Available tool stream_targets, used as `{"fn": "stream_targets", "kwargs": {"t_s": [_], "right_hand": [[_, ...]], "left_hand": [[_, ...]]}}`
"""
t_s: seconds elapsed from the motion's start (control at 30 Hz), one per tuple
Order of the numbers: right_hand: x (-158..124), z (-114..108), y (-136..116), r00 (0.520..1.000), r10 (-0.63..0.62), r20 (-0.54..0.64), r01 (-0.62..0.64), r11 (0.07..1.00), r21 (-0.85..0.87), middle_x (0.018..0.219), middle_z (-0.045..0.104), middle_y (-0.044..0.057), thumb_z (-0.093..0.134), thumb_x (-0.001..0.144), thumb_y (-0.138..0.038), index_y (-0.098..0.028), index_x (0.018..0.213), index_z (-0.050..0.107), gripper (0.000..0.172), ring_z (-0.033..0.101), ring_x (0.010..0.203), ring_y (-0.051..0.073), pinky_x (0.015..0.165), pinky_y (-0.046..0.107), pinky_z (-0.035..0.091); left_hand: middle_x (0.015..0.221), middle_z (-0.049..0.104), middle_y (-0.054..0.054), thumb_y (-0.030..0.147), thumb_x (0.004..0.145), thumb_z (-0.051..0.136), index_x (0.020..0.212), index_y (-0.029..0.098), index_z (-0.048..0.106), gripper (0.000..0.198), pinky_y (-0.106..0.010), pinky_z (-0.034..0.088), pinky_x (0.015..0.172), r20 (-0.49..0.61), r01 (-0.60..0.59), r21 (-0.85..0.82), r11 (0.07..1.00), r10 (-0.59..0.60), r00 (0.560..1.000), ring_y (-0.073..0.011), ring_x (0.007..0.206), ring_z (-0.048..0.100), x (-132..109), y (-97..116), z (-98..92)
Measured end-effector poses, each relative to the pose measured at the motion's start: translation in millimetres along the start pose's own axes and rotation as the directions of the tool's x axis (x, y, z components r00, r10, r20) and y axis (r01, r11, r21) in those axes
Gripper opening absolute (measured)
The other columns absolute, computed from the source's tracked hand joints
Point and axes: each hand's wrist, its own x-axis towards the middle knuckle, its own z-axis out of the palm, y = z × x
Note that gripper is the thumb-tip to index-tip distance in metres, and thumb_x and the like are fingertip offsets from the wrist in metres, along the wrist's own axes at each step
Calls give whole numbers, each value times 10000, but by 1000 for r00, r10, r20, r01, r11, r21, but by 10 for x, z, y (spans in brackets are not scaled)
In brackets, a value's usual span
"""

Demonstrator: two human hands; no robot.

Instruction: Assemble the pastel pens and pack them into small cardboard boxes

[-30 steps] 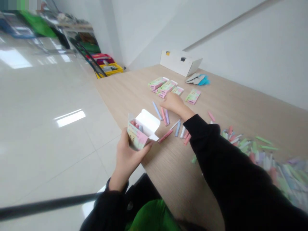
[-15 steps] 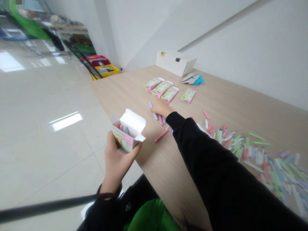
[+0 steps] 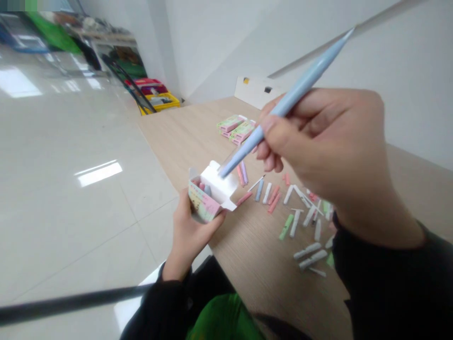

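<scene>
A person in green (image 3: 53,35), blurred, occupies the upper left of the frame, with a yellow crate (image 3: 161,100) on the floor to the right, beside the end of a wood-grain table (image 3: 244,259). Left of the frame's center, the left hand (image 3: 189,231) curls around the lower part of an open pastel carton (image 3: 203,204), thumb on one side and fingers on the other, its mouth facing up and pink and blue pen ends (image 3: 207,190) showing inside. The carton's white flap (image 3: 217,182) stands raised at the right of the opening. Beyond it, at upper center, printed cartons (image 3: 231,123) lie stacked, and pink and purple pens (image 3: 243,174) rest side by side near the flap. A light-blue pen (image 3: 304,82) slants across the frame, its tapering end at upper right and its lower end overlapping the flap in this view; whether the two touch cannot be told. The right hand (image 3: 336,141) pinches the pen near mid-barrel between thumb and fingers. Good handling here would seem to call for a light but steady hold on the thin cardboard, the pen's lower end kept clear of the flap, and its slant matched to the pens inside. White, pink and green pen pieces (image 3: 286,227) lie scattered toward the lower right.
</scene>
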Motion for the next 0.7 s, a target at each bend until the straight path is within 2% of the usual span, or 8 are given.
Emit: {"fn": "stream_targets", "kwargs": {"t_s": [0.13, 0.2, 0.3, 0.4, 0.47, 0.53, 0.63, 0.7], "right_hand": [[-213, 122, 34, 969, 28, 246, -43, 997, 58, 658, 658, -19, 657, 882, -197, -205, 700, 619, 186, 650, 613, 124, 513, 229, 487], [-241, 183, 121, 925, 53, 377, -68, 997, 26, 616, 614, -31, 653, 879, -204, -192, 681, 608, 204, 604, 585, 108, 507, 227, 434], [-250, 212, 202, 870, 62, 489, -13, 995, -103, 579, 550, -53, 710, 845, -207, -180, 662, 615, 208, 495, 544, 81, 518, 236, 352], [-254, 178, 199, 874, 46, 484, 10, 994, -113, 657, 586, -50, 750, 841, -256, -192, 860, 717, 75, 511, 591, 90, 559, 242, 363], [-253, 149, 172, 893, 47, 447, -7, 996, -91, 690, 601, -40, 729, 870, -295, -203, 959, 737, 129, 536, 618, 101, 571, 245, 377], [-242, 127, 148, 906, 53, 420, -27, 997, -67, 703, 604, -33, 711, 889, -328, -205, 969, 736, 149, 544, 626, 107, 568, 244, 386], [-179, 97, 175, 912, 44, 408, -54, 998, 15, 738, 607, -34, 727, 880, -434, -217, 1024, 722, 261, 551, 635, 106, 563, 231, 405], [-96, 75, 292, 920, 31, 391, -61, 996, 64, 737, 595, -36, 682, 904, -526, -218, 1015, 716, 330, 541, 626, 99, 566, 223, 409]], "left_hand": [[1086, 673, -62, 309, 674, 852, 1195, 196, 567, 605, -400, 599, 890, 8, -16, -26, 1000, 16, 1000, -260, 1023, 689, -15, 65, -6], [1092, 673, -61, 300, 670, 853, 1198, 198, 565, 610, -404, 598, 898, 11, -9, -28, 1000, 9, 1000, -262, 1030, 689, -21, 94, -18], [1074, 677, -56, 307, 681, 852, 1184, 198, 568, 589, -394, 600, 880, 3, 2, -28, 1000, -2, 1000, -252, 1005, 696, -30, 128, -21], [1077, 679, -60, 329, 701, 844, 1201, 196, 567, 587, -384, 599, 867, -9, 7, -49, 999, -7, 1000, -247, 1000, 699, -56, 142, -2], [1093, 675, -65, 335, 692, 850, 1222, 199, 563, 618, -381, 596, 862, -8, 9, -71, 997, -10, 1000, -249, 1007, 697, -83, 130, 18], [1054, 669, -54, 362, 683, 856, 1215, 206, 561, 628, -373, 595, 827, -24, 23, -112, 993, -25, 999, -241, 963, 694, -108, 96, 36], [886, 625, -11, 483, 762, 786, 1100, 212, 558, 489, -349, 577, 736, -93, 60, -235, 970, -84, 992, -195, 797, 657, -116, 26, 39], [811, 579, 13, 577, 807, 719, 1036, 224, 535, 460, -334, 559, 685, -144, 55, -359, 932, -114, 983, -166, 712, 609, -100, -1, 11]]}}
